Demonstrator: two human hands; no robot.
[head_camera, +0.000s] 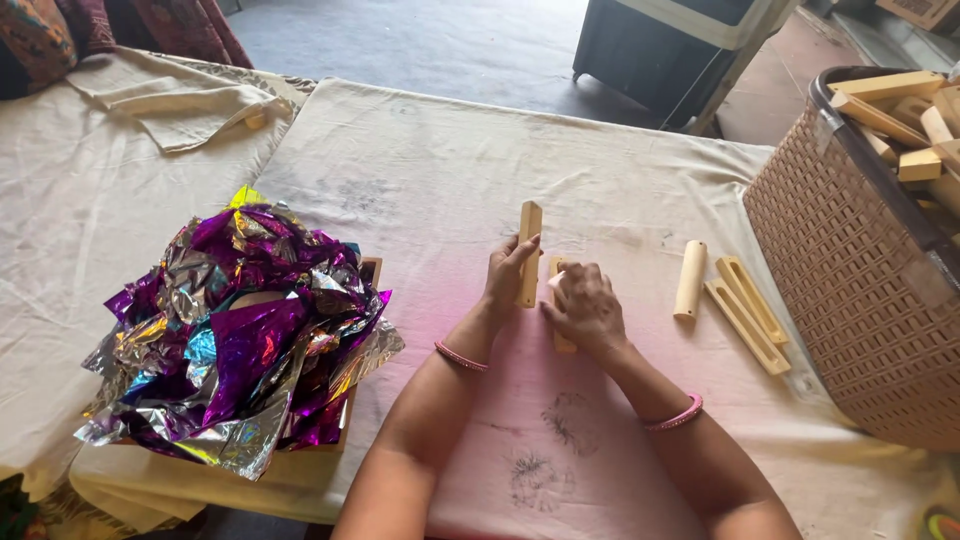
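Left hand (508, 272) closed round upright wooden stick (529, 252) | right hand (585, 308) clasped on second stick (560, 318) | three wooden pieces (728, 300) unhandled at 3 o'clock | foil pile (245, 330) untouched at 9 o'clock

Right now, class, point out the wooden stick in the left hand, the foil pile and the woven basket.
wooden stick (530, 225), head view, upper end.
foil pile (250, 330), head view, purple middle.
woven basket (850, 290), head view, side wall.

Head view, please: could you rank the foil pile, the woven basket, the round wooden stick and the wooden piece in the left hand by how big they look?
1. Foil pile and woven basket: alike, and the basket is cropped.
2. Wooden piece in the left hand and round wooden stick: too close to rank.
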